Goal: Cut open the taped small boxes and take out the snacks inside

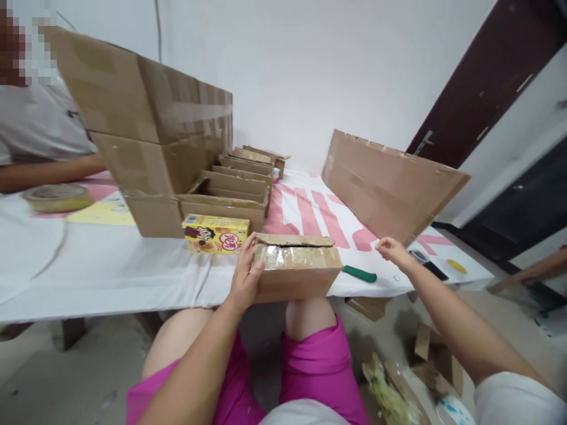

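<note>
My left hand (246,274) grips the left end of a small cardboard box (301,274), which is tilted at the table's front edge above my knees. Shiny clear tape covers its upper side, and a narrow gap shows under the top flap. Off to the right, my right hand (392,251) is raised with thumb and fingers pinched together; what they hold, if anything, is too small to make out. A green-handled tool (359,274) lies on the table between the box and my right hand. Beside my left hand stands a yellow printed snack box (215,234).
Stacked cardboard boxes (177,118) rise at the left, with open cardboard bins (230,189) beside them. A large cardboard sheet (381,183) stands at the right. A tape roll (56,198) lies near another person's arm (53,172). Cardboard scraps (436,366) litter the floor.
</note>
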`<state>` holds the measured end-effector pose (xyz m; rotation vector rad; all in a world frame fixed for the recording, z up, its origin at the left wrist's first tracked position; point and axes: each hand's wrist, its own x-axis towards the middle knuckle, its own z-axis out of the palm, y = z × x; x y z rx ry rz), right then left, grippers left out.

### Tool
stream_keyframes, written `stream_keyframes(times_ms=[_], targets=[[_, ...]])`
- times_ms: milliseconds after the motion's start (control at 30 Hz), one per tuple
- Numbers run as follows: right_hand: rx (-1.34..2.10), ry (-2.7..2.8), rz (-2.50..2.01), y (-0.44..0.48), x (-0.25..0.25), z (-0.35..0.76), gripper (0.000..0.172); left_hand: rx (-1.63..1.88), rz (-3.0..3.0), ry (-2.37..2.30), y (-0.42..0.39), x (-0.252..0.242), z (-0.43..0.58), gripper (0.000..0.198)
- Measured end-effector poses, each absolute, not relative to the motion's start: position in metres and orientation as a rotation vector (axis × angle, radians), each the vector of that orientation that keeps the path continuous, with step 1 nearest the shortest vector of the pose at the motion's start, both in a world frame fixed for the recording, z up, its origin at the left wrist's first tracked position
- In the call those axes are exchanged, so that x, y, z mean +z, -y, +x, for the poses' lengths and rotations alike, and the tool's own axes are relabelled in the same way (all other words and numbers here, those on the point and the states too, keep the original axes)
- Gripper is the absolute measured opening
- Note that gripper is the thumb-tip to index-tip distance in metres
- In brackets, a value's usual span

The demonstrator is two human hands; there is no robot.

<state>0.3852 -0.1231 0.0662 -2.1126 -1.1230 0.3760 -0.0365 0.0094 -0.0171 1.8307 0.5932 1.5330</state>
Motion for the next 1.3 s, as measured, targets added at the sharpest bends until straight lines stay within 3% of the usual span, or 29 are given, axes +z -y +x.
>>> stream_keyframes(times_ms=[133,333,733,933,1167,1233,1300], targets=[[0.469,0.931,-2.471,0.169,0.032,0.417,0.022,1.558,1.805,-0.588,-0.009,-0.016,-0.035,0.048],[0.459,0.887,-2.772,0.195,-0.013,0.429,0.027,1.560,1.803,-0.589,-0.006,-0.015,-0.034,0.048],[0.048,1.032,-3.058,0.201,-0.007,0.410,0.038,1.501,1.665,-0.585,-0.002,-0.012,-0.037,0.044],[-0.267,1.290,-2.826,0.189,0.008,0.373,0.029,1.581,1.108,-0.535,-0.014,-0.014,-0.043,0.040],[-0.232,1.654,-2.340,0.162,0.023,0.317,0.019,1.539,0.776,-0.513,-0.020,-0.006,-0.050,0.040],[-0.199,1.740,-2.170,0.160,0.027,0.297,0.024,1.555,0.812,-0.521,-0.017,-0.006,-0.048,0.041],[-0.107,1.785,-1.938,0.161,0.032,0.278,0.040,1.547,0.934,-0.523,-0.013,-0.008,-0.043,0.045]])
